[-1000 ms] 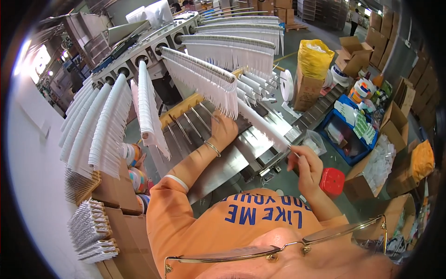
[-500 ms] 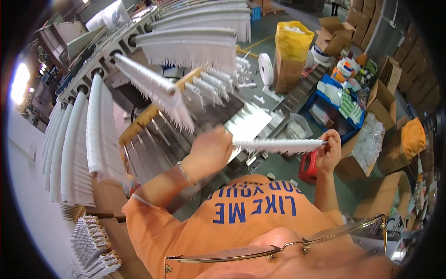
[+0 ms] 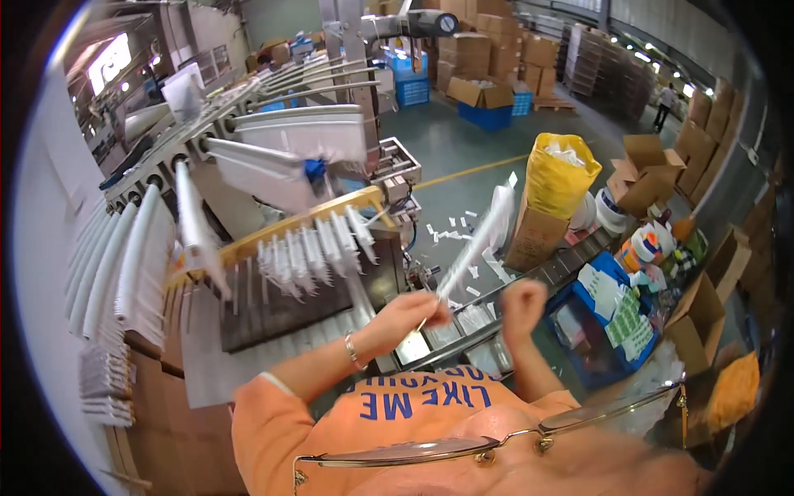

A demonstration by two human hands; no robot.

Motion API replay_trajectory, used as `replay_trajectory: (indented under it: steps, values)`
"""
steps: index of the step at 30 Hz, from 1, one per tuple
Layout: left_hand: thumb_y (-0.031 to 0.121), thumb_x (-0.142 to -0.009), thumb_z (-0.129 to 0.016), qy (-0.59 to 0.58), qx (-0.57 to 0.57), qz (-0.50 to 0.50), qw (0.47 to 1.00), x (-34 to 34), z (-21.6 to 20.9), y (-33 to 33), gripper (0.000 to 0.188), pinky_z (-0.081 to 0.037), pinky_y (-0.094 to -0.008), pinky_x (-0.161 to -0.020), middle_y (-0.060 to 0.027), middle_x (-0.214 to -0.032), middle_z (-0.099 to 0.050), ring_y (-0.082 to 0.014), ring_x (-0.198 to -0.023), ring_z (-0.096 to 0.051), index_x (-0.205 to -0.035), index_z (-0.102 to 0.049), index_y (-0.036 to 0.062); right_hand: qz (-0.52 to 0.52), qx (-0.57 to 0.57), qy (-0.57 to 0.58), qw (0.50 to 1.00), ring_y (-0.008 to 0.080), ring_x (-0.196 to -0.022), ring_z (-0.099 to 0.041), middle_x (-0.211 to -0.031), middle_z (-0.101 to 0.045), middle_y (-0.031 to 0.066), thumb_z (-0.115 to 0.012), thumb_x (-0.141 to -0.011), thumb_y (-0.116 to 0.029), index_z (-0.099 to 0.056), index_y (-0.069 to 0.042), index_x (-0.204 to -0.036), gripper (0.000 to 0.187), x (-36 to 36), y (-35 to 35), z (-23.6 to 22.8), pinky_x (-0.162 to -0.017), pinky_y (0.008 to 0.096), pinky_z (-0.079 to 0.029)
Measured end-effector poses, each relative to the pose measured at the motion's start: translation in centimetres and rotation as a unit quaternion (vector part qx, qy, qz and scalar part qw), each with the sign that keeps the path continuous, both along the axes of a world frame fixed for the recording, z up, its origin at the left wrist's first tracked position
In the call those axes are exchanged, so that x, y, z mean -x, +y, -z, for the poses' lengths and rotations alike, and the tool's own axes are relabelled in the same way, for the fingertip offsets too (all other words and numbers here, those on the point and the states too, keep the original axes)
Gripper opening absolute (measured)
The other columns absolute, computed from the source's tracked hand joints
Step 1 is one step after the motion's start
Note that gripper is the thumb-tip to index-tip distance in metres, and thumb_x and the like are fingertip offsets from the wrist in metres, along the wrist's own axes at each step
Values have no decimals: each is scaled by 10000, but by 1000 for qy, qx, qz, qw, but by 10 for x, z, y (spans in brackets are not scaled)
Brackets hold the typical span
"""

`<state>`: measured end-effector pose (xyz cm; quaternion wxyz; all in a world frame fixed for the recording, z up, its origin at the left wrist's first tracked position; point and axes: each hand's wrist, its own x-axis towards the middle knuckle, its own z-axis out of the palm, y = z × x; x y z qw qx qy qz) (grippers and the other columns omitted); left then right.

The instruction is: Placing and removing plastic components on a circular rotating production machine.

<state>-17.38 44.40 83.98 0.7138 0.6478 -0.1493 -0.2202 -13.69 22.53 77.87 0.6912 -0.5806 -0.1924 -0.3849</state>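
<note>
My left hand point(image 3: 407, 318) is closed around the lower end of a thin rod point(image 3: 475, 248) strung with small white pieces. The rod tilts up and away to the right, smeared by motion. To the right of it, apart from the rod, my right hand point(image 3: 523, 307) is curled into a fist; whether anything is inside is hidden. Beyond my left arm, several shorter rods with white pieces point(image 3: 310, 252) lean in a row along a yellow wooden bar point(image 3: 248, 241). Longer rods hung with white pieces point(image 3: 136, 256) fan out from a machine rail at the left.
A yellow bag point(image 3: 562, 178) stands in a cardboard box ahead right. A blue crate point(image 3: 579, 355) with packets sits right of a narrow metal conveyor point(image 3: 571, 252). White scraps point(image 3: 451, 231) litter the floor. Open cartons point(image 3: 703, 322) line the right side.
The rod has swung from level between both hands to tilted upward in my left hand. My right hand has come off its end and moved in closer. The view has tipped up.
</note>
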Motion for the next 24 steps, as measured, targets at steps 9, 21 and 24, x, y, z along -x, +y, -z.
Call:
replay_trajectory:
  steps: [9, 21, 24]
  values:
    - [213, -891, -494, -35, 106, -218, 969, -115, -11, -149, 285, -437, -192, -704, -41, -902, -607, -74, -801, -541, -1061, -577, 0, -108, -92, 104, 984, 72, -775, -386, -919, -411, 40, -412, -881, -30, -396, -35, -1034, 154, -82, 8, -21, -672, 222, -364]
    - [241, -871, -526, -211, -149, -468, 845, -170, -102, -39, 365, -317, -177, -406, -16, -720, -489, -51, -479, -410, -1153, -425, 33, -308, -116, 152, 932, 54, -513, -347, -650, -427, 0, -400, -865, -53, -437, -75, -906, 59, -142, -119, -82, -456, 180, -258]
    - [198, -897, -484, -184, -38, -382, 905, -175, -93, -34, 179, -278, -174, -391, 34, -597, -446, -30, -462, -377, -947, -572, 50, -323, -97, 166, 927, 50, -508, -355, -653, -438, 1, -409, -857, -60, -442, -76, -898, 55, -144, -127, -92, -452, 178, -270]
